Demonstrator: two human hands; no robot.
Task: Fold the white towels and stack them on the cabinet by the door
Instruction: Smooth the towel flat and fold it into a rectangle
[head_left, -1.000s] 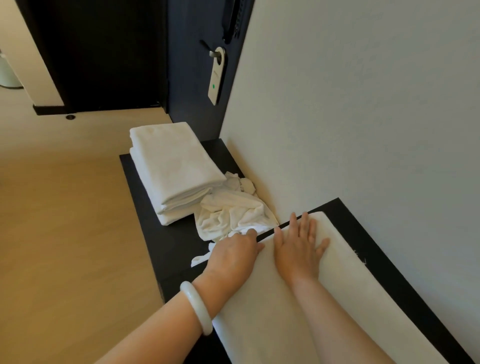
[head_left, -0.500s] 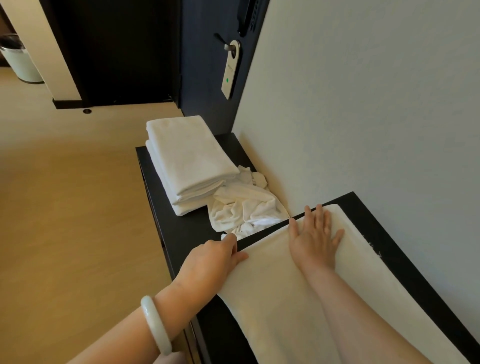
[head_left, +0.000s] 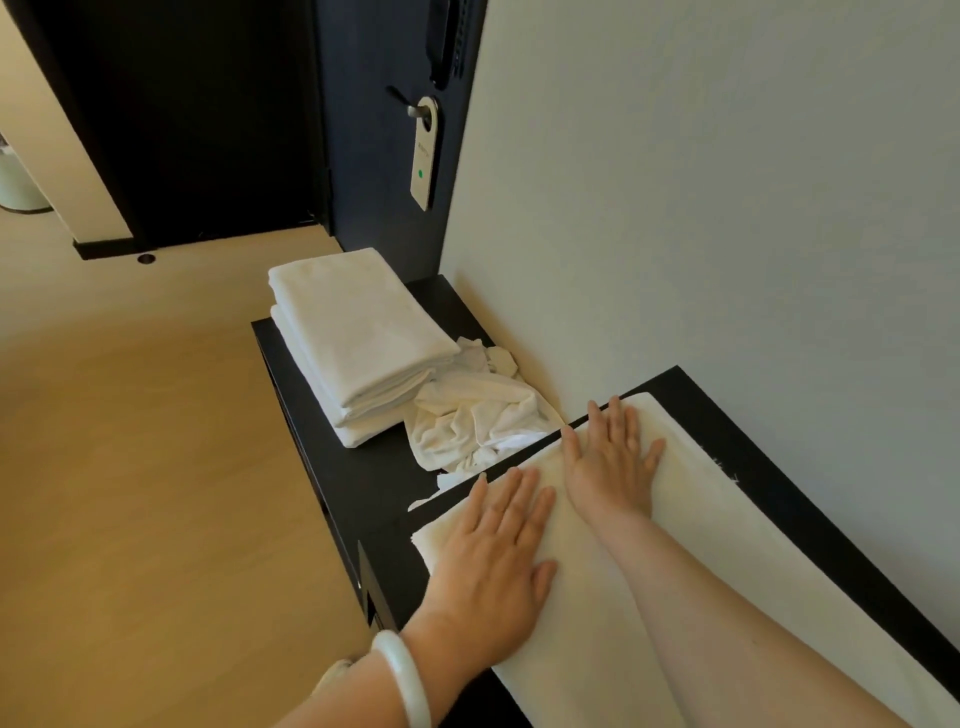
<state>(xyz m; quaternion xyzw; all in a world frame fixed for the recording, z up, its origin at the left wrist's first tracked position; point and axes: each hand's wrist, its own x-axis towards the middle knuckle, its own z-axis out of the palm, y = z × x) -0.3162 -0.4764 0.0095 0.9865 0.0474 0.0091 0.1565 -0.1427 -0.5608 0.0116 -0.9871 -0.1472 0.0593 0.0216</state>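
Currently both flat, fingers straight: left hand (head_left: 498, 551) and right hand (head_left: 610, 462) press long white towel (head_left: 727, 519) on black cabinet (head_left: 363, 467). Just beyond, its far edge, then crumpled towel (head_left: 478, 421) touching folded stack (head_left: 358, 338). Bare cabinet strip left; wall (head_left: 727, 208) close right.

Both hands, left hand (head_left: 496, 551) and right hand (head_left: 610, 462), press flat on a white towel (head_left: 691, 545) spread over the dark worktop (head_left: 363, 483) (folded towels (head_left: 358, 338) stacked beyond).
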